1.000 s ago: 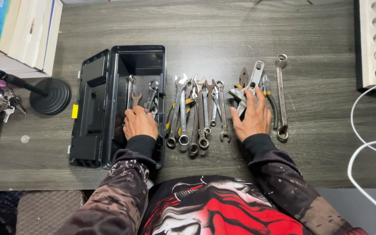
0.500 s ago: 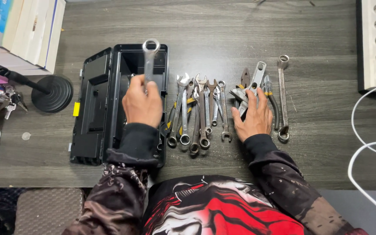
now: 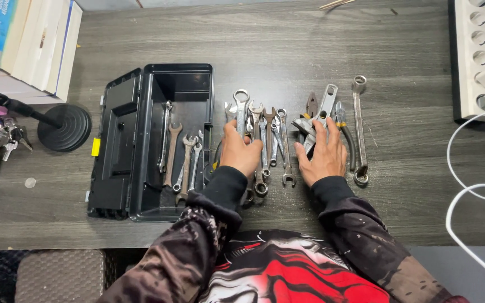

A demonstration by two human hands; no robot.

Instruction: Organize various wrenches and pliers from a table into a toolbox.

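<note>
Head view, looking down at the desk [image 3: 287, 39].

Left hand [image 3: 241, 152]: fingers curled around the shank of a ring wrench [image 3: 241, 109], whose ring end points away from me. The wrench lies in line with the row of wrenches [image 3: 268, 140] on the desk, just right of the toolbox [image 3: 166, 207]. I cannot tell whether it already rests on the row or is held a little above it.

Right hand [image 3: 324, 157]: palm down, fingers spread flat and loose over the pliers [image 3: 311, 120] and an adjustable wrench [image 3: 326, 104]. It presses or steadies them; nothing is gripped.

Toolbox: black, lid open to the left, tray facing up. Four or so spanners [image 3: 182, 163] are inside, lying lengthwise in the lower half; the upper half shows bare floor.

On the desk, right of the box: the close-packed row of wrenches, then the pliers group under the right hand, then one long wrench [image 3: 358, 129] apart at the far right.

Judgement on progress: most tools are laid out on the desk and a few remain in the box. Going by the wrench in hand, aligned with the row, I read the work as well over halfway, with the spanners in the box left to handle.

Surroundings: books [image 3: 26, 42] and a round stand base [image 3: 64, 127] at left, keys [image 3: 8, 134] beside it, a power strip [image 3: 470, 59] with white cable at right.
</note>
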